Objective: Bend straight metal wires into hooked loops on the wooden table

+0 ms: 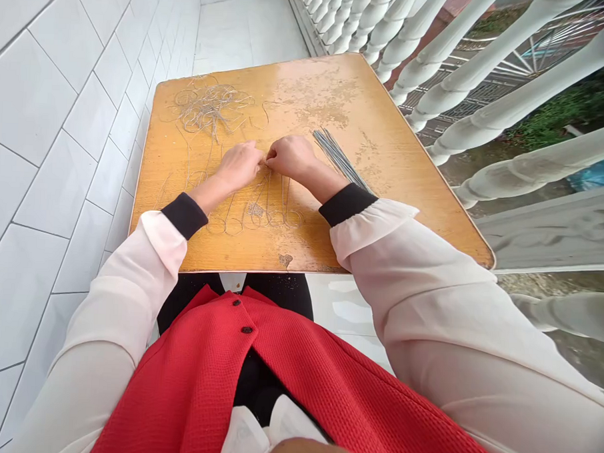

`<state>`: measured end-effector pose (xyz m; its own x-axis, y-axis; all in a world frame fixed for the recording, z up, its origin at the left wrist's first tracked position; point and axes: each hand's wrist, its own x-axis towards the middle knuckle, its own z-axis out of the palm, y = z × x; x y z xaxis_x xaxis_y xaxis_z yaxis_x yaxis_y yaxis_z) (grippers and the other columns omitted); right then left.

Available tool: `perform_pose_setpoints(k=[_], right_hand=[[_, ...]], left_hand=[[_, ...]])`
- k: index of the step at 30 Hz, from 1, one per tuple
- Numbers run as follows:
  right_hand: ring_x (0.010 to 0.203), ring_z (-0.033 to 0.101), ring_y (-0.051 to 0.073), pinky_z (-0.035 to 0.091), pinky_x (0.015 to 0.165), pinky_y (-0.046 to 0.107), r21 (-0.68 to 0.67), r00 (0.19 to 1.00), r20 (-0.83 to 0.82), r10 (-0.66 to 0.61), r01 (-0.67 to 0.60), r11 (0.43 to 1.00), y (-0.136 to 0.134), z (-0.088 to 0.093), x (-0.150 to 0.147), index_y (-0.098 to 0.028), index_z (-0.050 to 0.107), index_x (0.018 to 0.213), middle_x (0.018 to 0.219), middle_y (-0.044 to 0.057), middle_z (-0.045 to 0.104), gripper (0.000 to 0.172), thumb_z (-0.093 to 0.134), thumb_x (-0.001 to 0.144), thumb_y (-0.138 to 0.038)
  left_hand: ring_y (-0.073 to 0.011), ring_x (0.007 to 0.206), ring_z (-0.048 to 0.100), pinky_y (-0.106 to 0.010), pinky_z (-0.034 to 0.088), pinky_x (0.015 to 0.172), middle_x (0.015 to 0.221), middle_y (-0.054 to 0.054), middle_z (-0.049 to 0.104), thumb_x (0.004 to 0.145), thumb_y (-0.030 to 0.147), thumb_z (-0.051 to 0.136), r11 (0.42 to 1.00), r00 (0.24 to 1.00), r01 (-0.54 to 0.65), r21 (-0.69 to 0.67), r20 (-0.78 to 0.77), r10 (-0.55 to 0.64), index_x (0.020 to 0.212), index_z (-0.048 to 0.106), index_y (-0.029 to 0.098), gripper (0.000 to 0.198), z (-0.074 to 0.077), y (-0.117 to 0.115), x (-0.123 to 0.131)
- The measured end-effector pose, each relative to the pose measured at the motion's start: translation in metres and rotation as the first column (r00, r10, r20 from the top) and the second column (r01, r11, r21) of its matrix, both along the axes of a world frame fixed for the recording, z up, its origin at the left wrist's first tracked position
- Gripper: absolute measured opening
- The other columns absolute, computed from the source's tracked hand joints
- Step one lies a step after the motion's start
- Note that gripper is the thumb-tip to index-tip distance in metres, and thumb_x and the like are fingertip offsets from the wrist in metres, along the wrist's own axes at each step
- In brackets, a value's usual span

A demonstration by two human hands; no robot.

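Head view (the only one):

- Left hand (239, 165) and right hand (291, 157) meet fingertip to fingertip mid-table (399, 170), knuckles up.
- Both grips are narrow, pinched onto a thin wire (265, 161) right where the fingers meet. It's too fine to trace past the pinch, so I can't tell its length or shape.
- Bundle of straight wires (338, 158) lies just right of the right hand, slanting toward the near right and passing behind that cuff.
- Tangle of loose wire (207, 105) sits far left, apart from both hands.
- Looped pieces (255, 214) lie flat on the near side, between the two forearms.

My read: this is hand-forming, bending the wire at the pinch. To do it well:

- Set the two pinch points almost touching, so the bend lands exactly there and doesn't spread into a lazy curve.
- Let one hand anchor while the other turns. Twisting with both loses the reference.
- Rest the wrists on the table for steadiness.
- Check each bend against the looped pieces, which are close enough to lay alongside.
- Keep the free end pointed away from the tangle, because thin wire snags fast.
- Watch the cut ends, which are likely sharp on bare fingers.
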<state>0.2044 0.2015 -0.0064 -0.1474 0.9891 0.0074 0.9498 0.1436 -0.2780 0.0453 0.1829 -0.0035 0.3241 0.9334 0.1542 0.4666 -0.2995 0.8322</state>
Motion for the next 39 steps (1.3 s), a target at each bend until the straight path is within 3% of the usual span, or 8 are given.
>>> perform_pose_setpoints(k=[3,7,11,14,21,25,31,39], right_hand=[[0.108,0.074,0.037,0.058,0.096,0.050,-0.015,0.999,0.034,0.000,0.001,1.000,0.001,0.003,-0.003,-0.015,0.082,0.104,0.111,0.018,0.081,0.023,0.065,0.089,-0.011],[0.112,0.073,0.038,0.057,0.096,0.048,-0.046,0.997,0.081,0.009,-0.005,0.999,0.003,0.004,-0.004,-0.011,0.082,0.107,0.114,0.021,0.079,0.025,0.062,0.092,-0.014],[0.108,0.073,0.035,0.056,0.092,0.044,-0.045,0.997,0.071,0.032,-0.029,0.999,0.008,-0.001,0.002,-0.015,0.080,0.116,0.113,0.018,0.080,0.030,0.061,0.096,-0.024],[0.107,0.073,0.033,0.057,0.091,0.042,-0.036,0.996,0.069,0.059,-0.057,0.998,0.009,-0.003,0.006,-0.018,0.080,0.120,0.113,0.015,0.081,0.031,0.062,0.096,-0.026],[0.116,0.073,0.036,0.058,0.095,0.044,-0.063,0.978,0.192,0.080,-0.069,0.996,-0.007,0.019,-0.011,-0.012,0.079,0.116,0.123,0.020,0.078,0.030,0.057,0.096,-0.015],[0.118,0.072,0.039,0.057,0.095,0.042,-0.090,0.954,0.284,0.096,-0.073,0.993,-0.013,0.031,-0.020,-0.006,0.079,0.112,0.122,0.025,0.077,0.026,0.059,0.096,-0.013],[0.121,0.070,0.039,0.055,0.096,0.043,-0.113,0.955,0.277,0.110,-0.082,0.990,-0.007,0.030,-0.017,-0.006,0.078,0.107,0.122,0.023,0.076,0.022,0.061,0.095,-0.013],[0.110,0.074,0.034,0.057,0.084,0.038,-0.151,0.948,0.286,0.142,-0.102,0.983,-0.001,0.029,-0.008,-0.009,0.081,0.108,0.118,0.020,0.079,0.028,0.058,0.093,-0.014]], left_hand=[[-0.0247,0.100,0.061,-0.031,0.043,0.090,0.070,-0.003,0.042,0.078,-0.011,0.056,1.000,0.999,0.009,0.019,-0.039,-0.008,0.049,0.052,0.021,0.043,-0.012,0.014,0.010],[-0.0254,0.106,0.062,-0.033,0.045,0.087,0.081,-0.007,0.056,0.086,0.001,0.057,0.997,0.987,0.015,0.077,-0.159,-0.003,0.059,0.056,0.020,0.034,-0.021,0.023,0.011],[-0.0270,0.108,0.063,-0.040,0.048,0.092,0.098,-0.011,0.067,0.093,0.009,0.048,0.959,0.867,0.200,0.202,-0.493,-0.077,0.079,0.066,0.019,0.024,-0.021,0.025,0.006],[-0.0265,0.108,0.064,-0.042,0.049,0.093,0.105,-0.011,0.069,0.092,0.008,0.046,0.929,0.804,0.272,0.252,-0.590,-0.076,0.085,0.068,0.019,0.026,-0.024,0.028,-0.004],[-0.0254,0.109,0.064,-0.041,0.050,0.090,0.112,-0.010,0.069,0.095,0.011,0.046,0.913,0.803,0.256,0.317,-0.596,-0.018,0.102,0.073,0.021,0.030,-0.031,0.028,-0.019],[-0.0282,0.110,0.062,-0.043,0.050,0.087,0.108,-0.011,0.067,0.097,0.015,0.043,0.885,0.791,0.327,0.332,-0.608,-0.064,0.096,0.074,0.020,0.031,-0.038,0.029,-0.015],[-0.0279,0.107,0.061,-0.044,0.050,0.088,0.102,-0.010,0.064,0.096,0.018,0.048,0.822,0.792,0.401,0.405,-0.604,-0.089,0.089,0.073,0.021,0.026,-0.047,0.039,-0.021],[-0.0311,0.114,0.057,-0.049,0.049,0.095,0.111,-0.011,0.064,0.094,0.019,0.051,0.802,0.750,0.455,0.388,-0.652,-0.110,0.104,0.076,0.021,0.027,-0.037,0.029,-0.017]])
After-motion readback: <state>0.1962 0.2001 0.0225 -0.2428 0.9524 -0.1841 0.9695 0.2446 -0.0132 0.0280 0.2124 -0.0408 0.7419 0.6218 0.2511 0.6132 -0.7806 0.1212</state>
